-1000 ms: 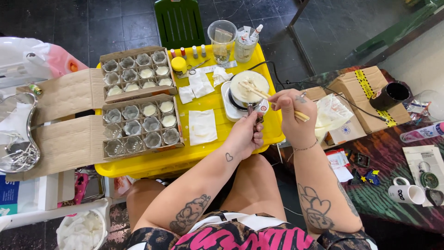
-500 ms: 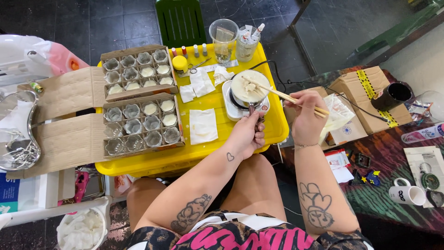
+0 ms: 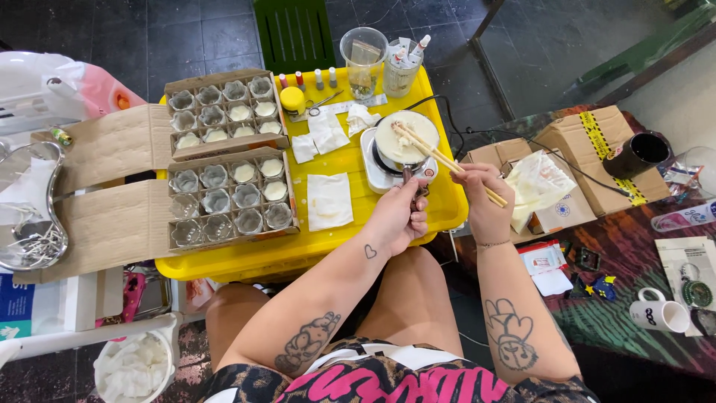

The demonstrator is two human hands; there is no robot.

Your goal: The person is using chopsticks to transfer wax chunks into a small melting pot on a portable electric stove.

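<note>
A small pot (image 3: 406, 138) full of pale melted wax sits on a white hot plate (image 3: 377, 168) on the yellow table (image 3: 328, 246). My left hand (image 3: 399, 216) is closed around the pot's dark handle (image 3: 412, 183). My right hand (image 3: 481, 198) holds a pair of wooden chopsticks (image 3: 440, 158) whose tips dip into the wax. To the left, two cardboard trays (image 3: 227, 157) hold several small glass cups; some contain white wax, others look empty.
White paper towels (image 3: 330, 200) lie between trays and hot plate. Small bottles, scissors, a yellow-lidded jar (image 3: 291, 99) and a plastic measuring cup (image 3: 362, 54) line the table's far edge. Cardboard boxes (image 3: 589, 153), a black cup and a white mug (image 3: 660, 313) crowd the right side. A green chair (image 3: 291, 33) stands beyond.
My right hand has swung the chopsticks around inside the pot, moving out to the right and back in. My left hand has stayed on the handle.
</note>
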